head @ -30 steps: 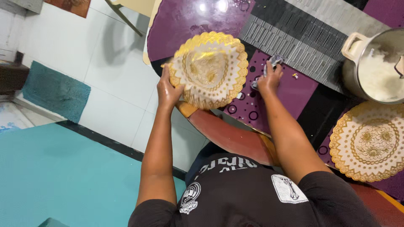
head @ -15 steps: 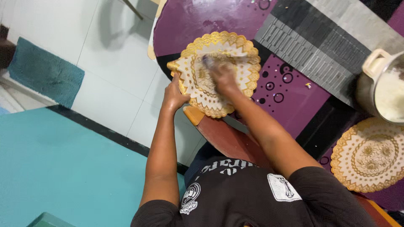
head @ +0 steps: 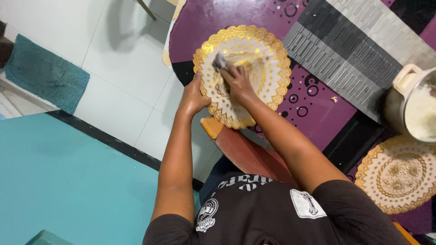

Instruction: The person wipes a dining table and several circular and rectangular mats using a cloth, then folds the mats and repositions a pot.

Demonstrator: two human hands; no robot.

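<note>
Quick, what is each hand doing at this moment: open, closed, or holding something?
Left hand: closed on the edge of the gold placemat.
Right hand: closed on a small cloth, pressing it onto the placemat.

Single head-worn view, looking steeply down from above the person's own shoulders. Close to the hands: left hand (head: 194, 97) and right hand (head: 236, 81) near frame centre on a gold mat (head: 268, 59). Table (head: 318, 113) filling the upper right, floor (head: 118, 59) at left, pot (head: 415, 106) cropped at the right edge.
</note>
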